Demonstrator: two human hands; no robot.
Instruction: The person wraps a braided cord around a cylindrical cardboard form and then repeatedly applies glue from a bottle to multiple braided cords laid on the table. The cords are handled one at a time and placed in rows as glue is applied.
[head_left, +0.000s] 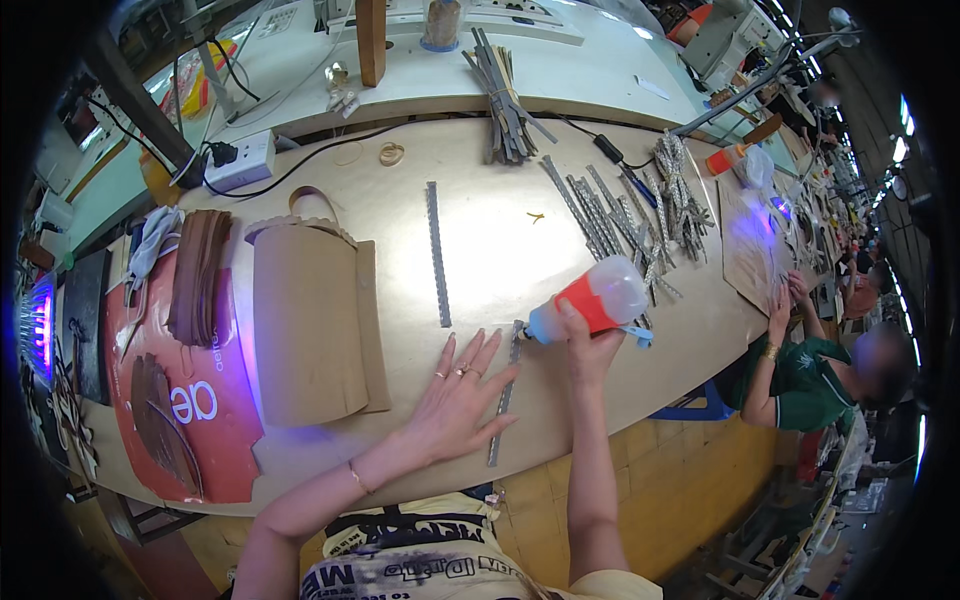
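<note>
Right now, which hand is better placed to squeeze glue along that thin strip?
The right hand, probably: it holds the squeeze bottle, nozzle at the strip's top. The left hand lies flat, pinning it.

Left hand [455, 395] flat beside thin grey metal strip [503, 395] on wooden table [600, 385], right hand [588, 345] tilting red-and-clear plastic glue bottle [590, 298] probably onto strip's far end, tan leather sheet [305, 320] left, pile of grey strips [625, 215] behind.

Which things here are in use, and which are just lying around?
In use:
left hand, flat on the strip
strip under it
right hand, holding the bottle
bottle, nozzle at the strip's far end

Lying about:
long strip
pile of strips
tan sheets
power strip
rubber band
</note>
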